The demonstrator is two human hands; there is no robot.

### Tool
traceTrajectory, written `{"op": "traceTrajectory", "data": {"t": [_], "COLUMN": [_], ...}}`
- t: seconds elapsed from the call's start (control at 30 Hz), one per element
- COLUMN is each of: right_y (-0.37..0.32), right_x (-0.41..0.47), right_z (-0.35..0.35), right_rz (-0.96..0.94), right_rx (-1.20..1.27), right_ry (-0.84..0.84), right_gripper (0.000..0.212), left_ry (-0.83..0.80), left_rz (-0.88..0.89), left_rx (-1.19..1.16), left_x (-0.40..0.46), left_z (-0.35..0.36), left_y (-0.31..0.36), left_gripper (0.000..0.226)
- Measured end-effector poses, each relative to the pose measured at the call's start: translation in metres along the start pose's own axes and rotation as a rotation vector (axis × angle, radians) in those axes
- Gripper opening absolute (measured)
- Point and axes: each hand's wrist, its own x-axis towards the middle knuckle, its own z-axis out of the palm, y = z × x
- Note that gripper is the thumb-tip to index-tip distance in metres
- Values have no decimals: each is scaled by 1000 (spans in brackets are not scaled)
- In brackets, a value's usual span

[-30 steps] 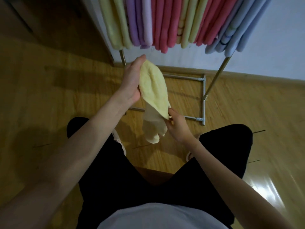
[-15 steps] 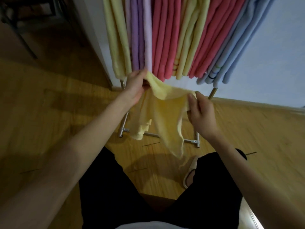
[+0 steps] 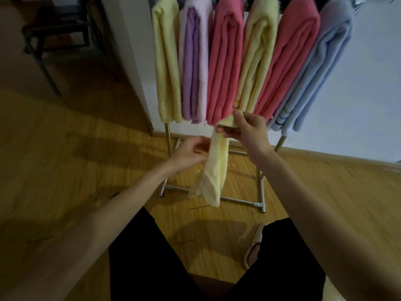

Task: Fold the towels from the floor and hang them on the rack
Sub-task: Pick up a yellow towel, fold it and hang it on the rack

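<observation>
Below the rack (image 3: pixel 280 144) our right hand (image 3: pixel 249 129) now pinches the yellow towel (image 3: pixel 217 168), doubled lengthwise from spread; left hand (image 3: pixel 191 152) loosely steadies it, hanging next.

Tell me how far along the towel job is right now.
Done: six folded bundles already hang on the rack, yellow through blue. In hand: the right hand pinches the top of a pale yellow towel, which hangs in a narrow strip; the left hand touches its edge. Left: finishing the fold and hanging it. No other towels show on the floor.
</observation>
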Motion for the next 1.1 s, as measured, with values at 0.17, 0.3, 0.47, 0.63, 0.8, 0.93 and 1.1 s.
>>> {"op": "traceTrajectory", "data": {"t": [0.17,0.3,0.47,0.63,0.8,0.93,1.1], "right_y": [1,-4,1,19,34,42,54], "right_x": [-7,-11,-18,-33,-50,-59,-69], "right_z": [13,7,-13,-33,-43,-43,-40], "right_rz": [36,18,39,92,210,240,196], "right_rx": [59,113,152,-7,-25,-106,-180], "right_ry": [-38,18,140,354,454,270,-26], "right_gripper": [32,32,29,29,13,14,16], "left_ry": [55,87,177,347,456,505,583], "left_rz": [-65,-111,-155,-194,-131,-107,-55], "left_rx": [170,274,358,192,-43,-214,-229], "left_x": [-13,-21,-23,-18,-23,-26,-24], "left_z": [10,7,-3,-17,-19,-14,-12], "left_y": [-22,-27,-31,-16,26,46,55], "left_gripper": [27,42,40,21,21,23,24]}}
